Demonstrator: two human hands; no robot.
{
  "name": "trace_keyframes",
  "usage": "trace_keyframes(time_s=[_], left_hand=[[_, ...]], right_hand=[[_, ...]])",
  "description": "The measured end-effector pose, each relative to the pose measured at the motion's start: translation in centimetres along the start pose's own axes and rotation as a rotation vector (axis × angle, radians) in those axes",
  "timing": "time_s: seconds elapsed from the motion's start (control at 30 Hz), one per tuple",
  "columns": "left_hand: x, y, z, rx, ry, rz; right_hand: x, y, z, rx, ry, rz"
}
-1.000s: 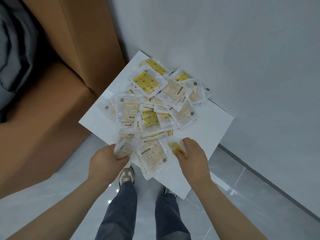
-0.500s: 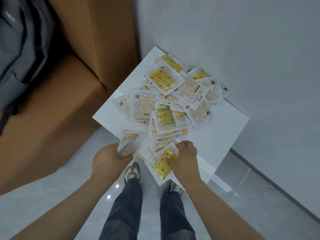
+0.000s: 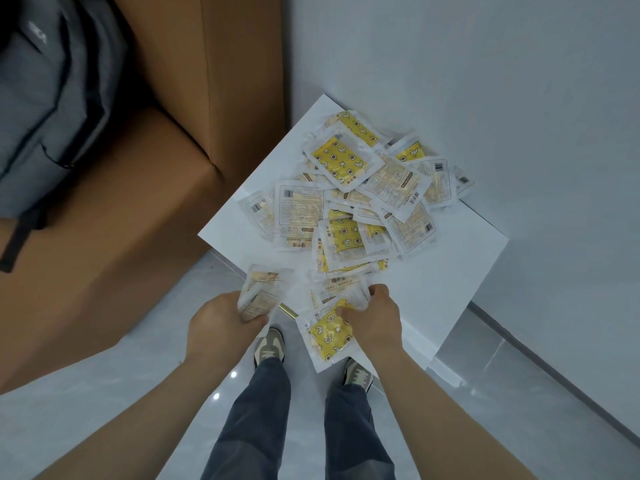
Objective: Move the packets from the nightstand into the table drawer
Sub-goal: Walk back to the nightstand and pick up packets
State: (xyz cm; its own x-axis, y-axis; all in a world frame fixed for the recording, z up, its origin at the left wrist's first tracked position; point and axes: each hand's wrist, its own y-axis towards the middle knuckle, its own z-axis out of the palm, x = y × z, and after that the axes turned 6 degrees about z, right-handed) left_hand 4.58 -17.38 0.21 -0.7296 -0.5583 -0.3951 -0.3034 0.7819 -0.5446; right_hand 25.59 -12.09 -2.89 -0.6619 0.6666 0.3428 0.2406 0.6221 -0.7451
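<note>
While a person stands over a white nightstand (image 3: 450,271), both hands are clamped on packets at its near corner. The left hand (image 3: 221,323) curls round a bunch of pale packets (image 3: 265,289), held just off the front-left edge. The right hand (image 3: 372,320) pinches a crumpled clear sachet together with a yellow packet (image 3: 327,336), printed with stars and moons, which hangs past the front edge.

Between the two hands, a short brass-coloured handle (image 3: 287,310) shows below the tabletop. Beyond the fingers, the main pile of packets (image 3: 353,195) lies heaped across the middle and far corner of the nightstand, some yellow side up and others showing printed backs and barcodes. The heap reaches back almost to the pale wall (image 3: 485,81).

Tall cardboard boxes (image 3: 121,237) stand left of the nightstand, with a grey backpack (image 3: 45,98) resting on the lower one. Grey trousers (image 3: 263,427) and two-tone shoes (image 3: 268,346) are seen on the glossy tiled floor (image 3: 138,393) below.
</note>
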Motion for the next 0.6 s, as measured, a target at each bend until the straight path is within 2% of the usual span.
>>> trace_keyframes(time_s=[0.37,0.6], left_hand=[[0.0,-0.8,-0.4,0.018,-0.011,0.002],[-2.6,-2.5,-1.8,0.012,-0.057,0.034]], right_hand=[[-1.1,-1.3,-0.4,0.064,0.095,-0.029],[-2.1,-3.6,-5.1,-0.041,0.145,-0.041]])
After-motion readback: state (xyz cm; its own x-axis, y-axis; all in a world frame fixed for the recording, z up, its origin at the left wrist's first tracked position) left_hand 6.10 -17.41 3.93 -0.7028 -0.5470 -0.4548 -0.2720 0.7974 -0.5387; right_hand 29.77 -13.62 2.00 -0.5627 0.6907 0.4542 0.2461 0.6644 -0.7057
